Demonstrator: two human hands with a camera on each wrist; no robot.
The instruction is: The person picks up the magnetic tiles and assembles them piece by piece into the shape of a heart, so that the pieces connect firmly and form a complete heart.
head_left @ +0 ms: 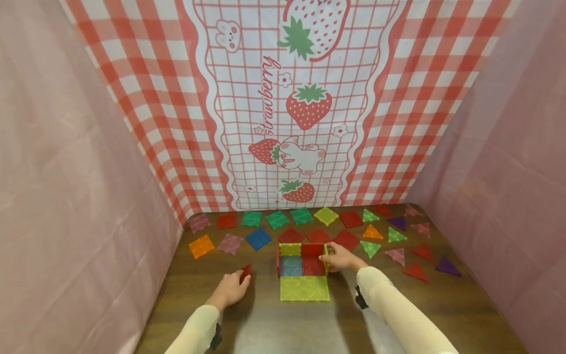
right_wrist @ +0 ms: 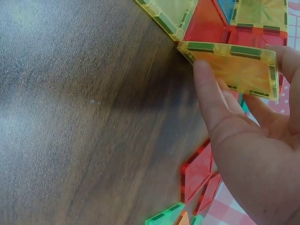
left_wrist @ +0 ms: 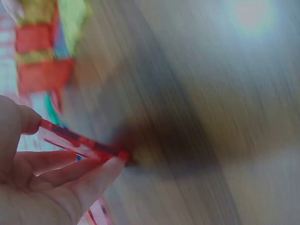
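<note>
My left hand [head_left: 231, 288] pinches a red magnetic tile [left_wrist: 84, 142] by its edges, left of a small box of magnetic tiles. At the box's right side, my right hand [head_left: 341, 257] grips an upright yellow tile [right_wrist: 239, 70], with the thumb along its outer face and fingers around its far edge. The box has a blue tile [head_left: 290, 266] and a red tile as its floor. A yellow wall [head_left: 290, 250] and a red wall [head_left: 312, 250] stand at the back, with a red wall [head_left: 278, 266] on the left. Two yellow tiles [head_left: 304, 289] lie flat along its front.
Loose square tiles lie behind the box, including a blue tile [head_left: 258, 239], an orange tile [head_left: 201, 246] and several red and green ones. Triangular tiles, among them a purple triangle [head_left: 448, 266], spread across the right. A checked cloth [head_left: 292, 108] hangs behind the table.
</note>
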